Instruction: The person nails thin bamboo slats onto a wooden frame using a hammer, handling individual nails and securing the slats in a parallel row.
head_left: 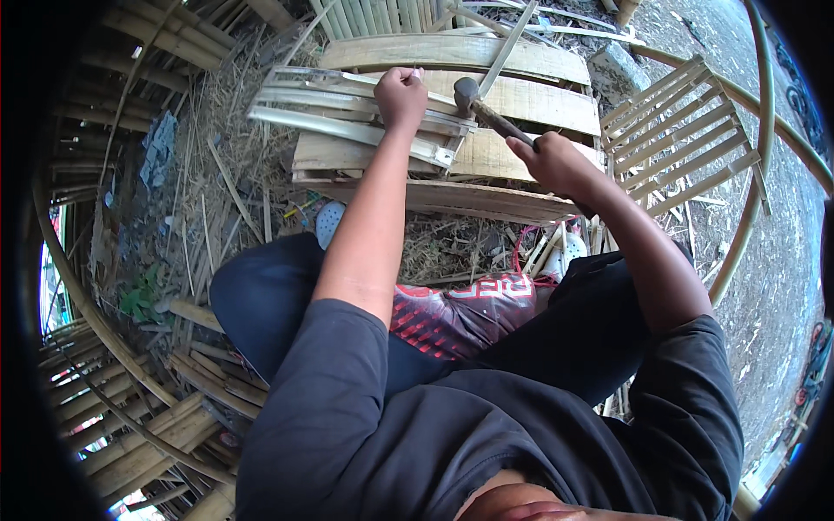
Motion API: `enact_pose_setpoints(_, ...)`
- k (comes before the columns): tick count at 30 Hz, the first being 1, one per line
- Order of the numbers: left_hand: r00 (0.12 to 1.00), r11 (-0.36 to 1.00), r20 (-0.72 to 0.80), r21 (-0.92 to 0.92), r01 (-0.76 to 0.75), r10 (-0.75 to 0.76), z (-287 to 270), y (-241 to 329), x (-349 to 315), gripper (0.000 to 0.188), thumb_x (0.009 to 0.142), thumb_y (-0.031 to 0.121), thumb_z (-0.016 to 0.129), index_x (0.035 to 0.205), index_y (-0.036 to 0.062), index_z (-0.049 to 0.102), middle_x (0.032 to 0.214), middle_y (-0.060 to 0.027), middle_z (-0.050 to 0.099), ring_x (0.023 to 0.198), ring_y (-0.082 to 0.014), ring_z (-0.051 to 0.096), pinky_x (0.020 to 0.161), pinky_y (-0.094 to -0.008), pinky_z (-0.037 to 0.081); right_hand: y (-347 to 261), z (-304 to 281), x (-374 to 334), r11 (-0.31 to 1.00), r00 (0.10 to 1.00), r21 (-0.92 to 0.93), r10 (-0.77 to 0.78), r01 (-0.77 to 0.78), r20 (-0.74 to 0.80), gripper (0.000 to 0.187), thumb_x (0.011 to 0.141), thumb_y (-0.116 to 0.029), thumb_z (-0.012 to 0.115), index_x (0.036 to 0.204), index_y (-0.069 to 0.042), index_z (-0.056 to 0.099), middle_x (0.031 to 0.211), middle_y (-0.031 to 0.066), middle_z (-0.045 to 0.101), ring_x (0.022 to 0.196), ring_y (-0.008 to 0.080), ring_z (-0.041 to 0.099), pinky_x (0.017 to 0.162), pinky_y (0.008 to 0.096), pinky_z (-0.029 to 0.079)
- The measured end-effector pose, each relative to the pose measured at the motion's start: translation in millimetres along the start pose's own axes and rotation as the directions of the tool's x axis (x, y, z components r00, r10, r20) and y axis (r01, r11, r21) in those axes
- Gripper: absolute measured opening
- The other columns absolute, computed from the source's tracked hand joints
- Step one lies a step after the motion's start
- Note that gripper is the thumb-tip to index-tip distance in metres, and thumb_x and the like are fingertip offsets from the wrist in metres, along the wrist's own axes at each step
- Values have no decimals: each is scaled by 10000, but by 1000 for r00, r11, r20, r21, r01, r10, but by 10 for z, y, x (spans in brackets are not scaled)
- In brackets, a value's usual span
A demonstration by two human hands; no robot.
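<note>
My right hand (556,165) is wrapped round the wooden handle of a hammer (466,91), whose dark metal head is over the plank bench, to the right of the slats. My left hand (401,100) is closed with its fingertips pinched together above a small frame of pale bamboo slats (326,126). What the fingertips hold, if anything, is too small to make out. The slat frame lies across a low bench of wide wooden planks (530,104). Behind the hammer head a thin bamboo strip (508,52) rests at a slant on the planks.
A finished-looking slatted bamboo panel (686,130) leans at the right beside a curved bamboo pole (764,104). Bamboo shavings litter the ground (234,156). A grey block (617,74) stands behind the bench. Stacked bamboo poles (148,443) line the left. Red-patterned cloth (469,317) lies between my legs.
</note>
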State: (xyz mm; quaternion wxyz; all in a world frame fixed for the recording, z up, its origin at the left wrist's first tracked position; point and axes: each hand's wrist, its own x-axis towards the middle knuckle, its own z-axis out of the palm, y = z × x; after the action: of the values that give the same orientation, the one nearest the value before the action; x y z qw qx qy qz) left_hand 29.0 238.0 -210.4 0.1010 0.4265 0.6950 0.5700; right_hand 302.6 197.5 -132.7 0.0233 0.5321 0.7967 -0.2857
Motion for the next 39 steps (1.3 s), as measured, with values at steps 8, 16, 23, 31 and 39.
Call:
enact_pose_setpoints(8,959,963,131,-139,-232,250,-102,47,-44,84,903,54,719,933,-22,740,869,-109,735,854,-155,729,758,-274,564,-131,-303,-197,889,982,417,170,-190,85,653,998,-625,519,750,-22,564,583,11,499,409,120,489,377,313,418)
enact_pose_setpoints(16,930,964,344,-263,-33,125,-80,-26,-52,182,918,76,725,1089,16,741,946,-66,760,923,-119,734,808,-250,572,-26,-370,-138,838,962,473,257,-272,98,631,985,-624,543,707,-59,509,582,23,504,404,112,476,367,305,405)
enact_pose_setpoints(23,824,975,527,-180,-132,209,-114,-34,-51,199,906,103,751,1097,46,749,989,-68,769,909,-111,729,815,-249,570,-70,-452,-103,844,962,464,259,-270,89,617,983,-615,554,708,-66,501,583,22,498,424,112,474,380,304,403)
enact_pose_setpoints(31,678,866,541,-264,-425,498,-116,-21,35,170,840,167,828,990,90,804,1054,-89,766,1055,-178,703,936,-332,540,-102,-466,-18,861,968,445,229,-249,97,639,992,-590,529,715,-15,540,602,54,526,468,154,516,424,342,442)
enact_pose_setpoints(39,691,978,699,-55,-200,181,-135,126,-48,216,838,195,833,1034,111,801,1203,-99,725,1142,-185,656,1021,-334,484,-93,-426,-44,872,970,426,212,-241,115,702,1007,-587,492,735,53,594,614,96,570,501,206,566,464,388,482)
